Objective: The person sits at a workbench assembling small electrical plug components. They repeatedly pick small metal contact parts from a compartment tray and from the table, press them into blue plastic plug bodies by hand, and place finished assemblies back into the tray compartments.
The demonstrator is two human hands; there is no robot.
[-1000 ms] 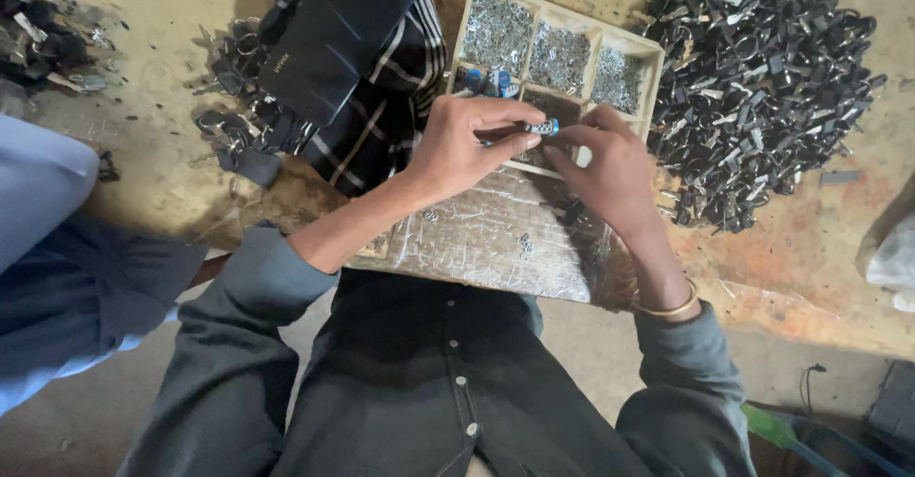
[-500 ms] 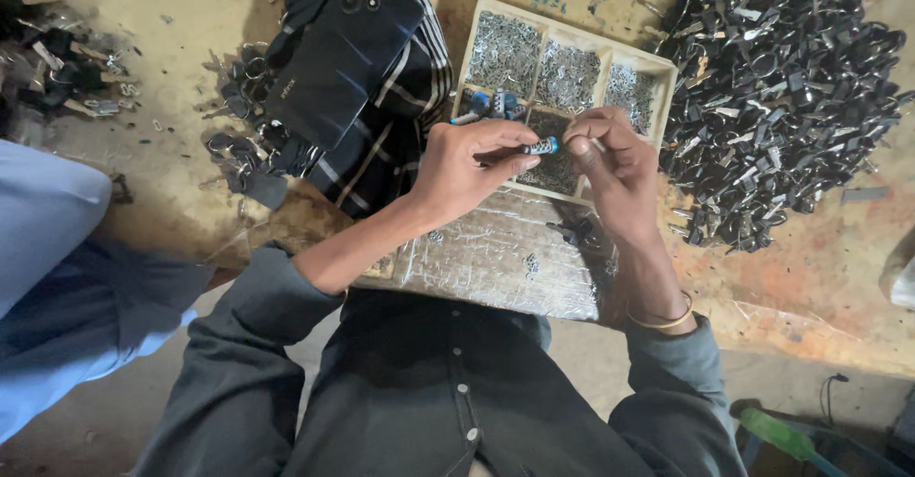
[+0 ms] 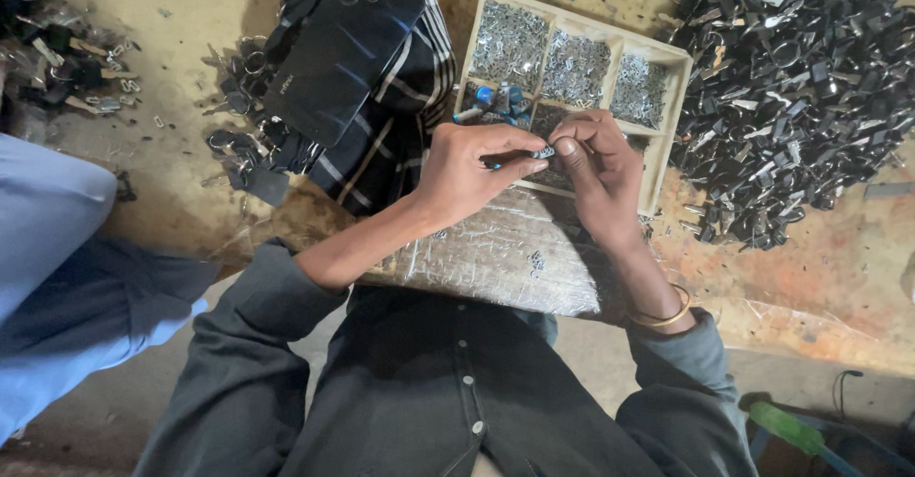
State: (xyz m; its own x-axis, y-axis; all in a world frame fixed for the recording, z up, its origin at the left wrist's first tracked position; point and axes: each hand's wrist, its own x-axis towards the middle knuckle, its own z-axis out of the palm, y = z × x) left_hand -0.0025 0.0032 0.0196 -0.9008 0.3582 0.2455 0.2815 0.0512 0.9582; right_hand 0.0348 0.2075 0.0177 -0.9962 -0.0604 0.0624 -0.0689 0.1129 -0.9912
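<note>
A workbench is seen from above, from a head-worn camera. The left hand [image 3: 472,174] and the right hand [image 3: 596,167] are brought together over the near edge of a shallow wooden tray [image 3: 669,134], their fingertips almost touching. A small metal piece [image 3: 543,153] is pinched between the thumb and forefinger of the left hand, and the same piece is gripped by the curled fingers of the right hand; its exact shape is too small to be made out. A thin gold bangle [image 3: 664,317] is worn on the right wrist. The tray is divided into compartments filled with small silvery parts, with a few blue pieces [image 3: 486,96] in one nearer compartment. Beneath the hands, a foil-covered board [image 3: 496,258] is laid across the lap. To the left of the tray, a dark smartphone [image 3: 343,48] is rested on a striped cloth [image 3: 400,124]. A large heap of dark metal parts [image 3: 801,96] is spread to the right, and a blue-clad knee [image 3: 57,239] of another person is seen at far left.
</note>
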